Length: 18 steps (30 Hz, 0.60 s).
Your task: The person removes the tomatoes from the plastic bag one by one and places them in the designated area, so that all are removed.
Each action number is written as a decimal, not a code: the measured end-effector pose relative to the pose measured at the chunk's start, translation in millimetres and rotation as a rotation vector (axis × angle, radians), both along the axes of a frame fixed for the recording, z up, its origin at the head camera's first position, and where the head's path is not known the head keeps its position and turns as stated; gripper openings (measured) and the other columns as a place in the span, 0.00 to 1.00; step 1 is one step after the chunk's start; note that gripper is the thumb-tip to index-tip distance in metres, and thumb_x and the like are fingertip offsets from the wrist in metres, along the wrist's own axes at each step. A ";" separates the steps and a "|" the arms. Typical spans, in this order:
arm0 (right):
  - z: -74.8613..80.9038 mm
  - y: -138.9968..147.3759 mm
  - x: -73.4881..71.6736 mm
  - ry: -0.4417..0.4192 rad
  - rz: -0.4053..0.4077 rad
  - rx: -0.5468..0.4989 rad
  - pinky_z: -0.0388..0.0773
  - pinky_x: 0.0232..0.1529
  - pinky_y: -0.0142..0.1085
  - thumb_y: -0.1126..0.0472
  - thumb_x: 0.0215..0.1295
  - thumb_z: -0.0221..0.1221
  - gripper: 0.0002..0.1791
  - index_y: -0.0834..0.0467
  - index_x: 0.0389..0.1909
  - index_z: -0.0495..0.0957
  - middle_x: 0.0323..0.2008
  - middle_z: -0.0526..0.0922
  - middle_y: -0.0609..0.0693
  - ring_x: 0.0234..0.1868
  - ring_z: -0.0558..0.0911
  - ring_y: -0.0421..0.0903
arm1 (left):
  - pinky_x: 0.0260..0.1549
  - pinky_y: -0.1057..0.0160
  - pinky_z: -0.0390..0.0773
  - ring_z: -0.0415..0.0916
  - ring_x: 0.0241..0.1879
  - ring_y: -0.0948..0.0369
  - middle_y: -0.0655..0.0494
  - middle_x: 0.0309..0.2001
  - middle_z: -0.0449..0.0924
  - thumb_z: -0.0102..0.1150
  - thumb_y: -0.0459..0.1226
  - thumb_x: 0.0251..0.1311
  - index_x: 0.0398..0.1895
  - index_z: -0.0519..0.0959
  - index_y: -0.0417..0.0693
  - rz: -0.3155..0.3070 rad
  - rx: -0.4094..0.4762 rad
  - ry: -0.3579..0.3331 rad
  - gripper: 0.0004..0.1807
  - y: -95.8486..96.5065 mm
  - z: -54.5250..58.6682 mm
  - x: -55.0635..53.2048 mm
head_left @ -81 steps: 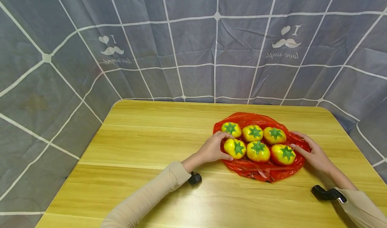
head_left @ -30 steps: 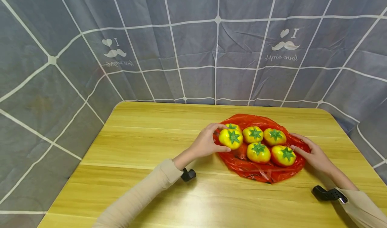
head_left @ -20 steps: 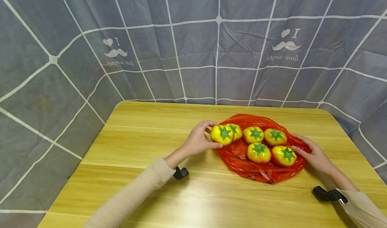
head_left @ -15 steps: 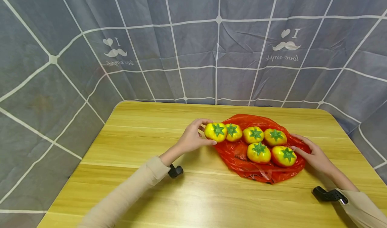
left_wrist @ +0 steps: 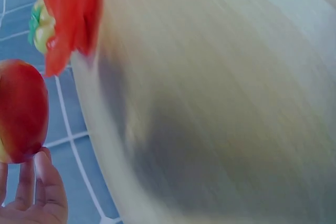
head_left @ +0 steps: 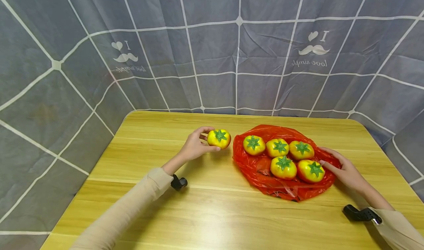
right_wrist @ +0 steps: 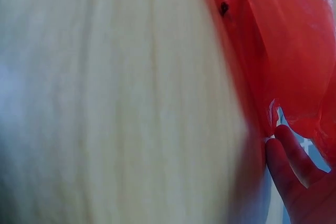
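My left hand (head_left: 195, 144) holds a yellow-and-red tomato (head_left: 219, 138) with a green star-shaped cap between thumb and fingers. It is just left of the red plastic bag (head_left: 256, 182) and apart from it. In the left wrist view, the tomato (left_wrist: 22, 111) shows its red underside above the fingertips. The bag lies spread on the table with several like tomatoes (head_left: 283, 168) on it, in two rows. My right hand (head_left: 346, 171) holds the bag's right side, thumb near the front-right tomato. In the right wrist view, fingertips touch the red plastic (right_wrist: 294, 51).
A light wood table (head_left: 149, 206) carries everything. A grey curtain (head_left: 212, 51) with white lines hangs behind its far edge and along both sides. Bare wood extends left and in front of the bag.
My left hand has picked the front-left tomato off the bag and carried it left past the bag's edge. The right hand has stayed at the bag's right side.
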State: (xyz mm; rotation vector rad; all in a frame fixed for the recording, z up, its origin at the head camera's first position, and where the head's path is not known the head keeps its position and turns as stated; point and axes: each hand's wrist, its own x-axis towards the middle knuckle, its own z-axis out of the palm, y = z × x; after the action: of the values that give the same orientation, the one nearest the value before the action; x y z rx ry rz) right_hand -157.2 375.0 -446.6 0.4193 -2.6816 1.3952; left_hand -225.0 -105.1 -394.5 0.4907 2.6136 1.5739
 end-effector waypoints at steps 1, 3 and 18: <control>0.2 -0.2 0.0 -0.001 0.001 -0.002 0.69 0.44 0.12 0.68 0.67 0.55 0.27 0.63 0.67 0.64 0.52 0.68 0.20 0.48 0.71 0.17 | 0.42 0.60 0.80 0.75 0.45 0.51 0.46 0.54 0.76 0.76 0.35 0.42 0.58 0.73 0.43 0.002 -0.002 0.000 0.36 -1.3 -1.3 -1.1; 0.6 -0.6 0.2 -0.006 0.006 -0.012 0.70 0.43 0.13 0.68 0.67 0.55 0.27 0.63 0.67 0.64 0.52 0.69 0.20 0.47 0.73 0.17 | 0.43 0.59 0.80 0.75 0.45 0.51 0.46 0.54 0.76 0.76 0.34 0.43 0.58 0.73 0.43 0.003 -0.004 -0.006 0.35 -3.3 -3.9 -3.2; 2.8 -1.9 1.0 -0.001 0.002 0.005 0.69 0.44 0.12 0.67 0.67 0.56 0.27 0.63 0.66 0.65 0.51 0.69 0.20 0.47 0.72 0.17 | 0.43 0.62 0.80 0.76 0.47 0.49 0.44 0.59 0.74 0.74 0.36 0.46 0.60 0.71 0.40 -0.038 -0.081 -0.051 0.35 -5.0 -14.9 -14.8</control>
State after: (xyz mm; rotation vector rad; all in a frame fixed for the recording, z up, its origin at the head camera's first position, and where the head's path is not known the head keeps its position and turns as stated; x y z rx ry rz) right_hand -156.2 373.1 -443.8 0.4223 -2.6867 1.3900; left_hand -239.8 -110.1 -409.4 0.4855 2.6020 1.4429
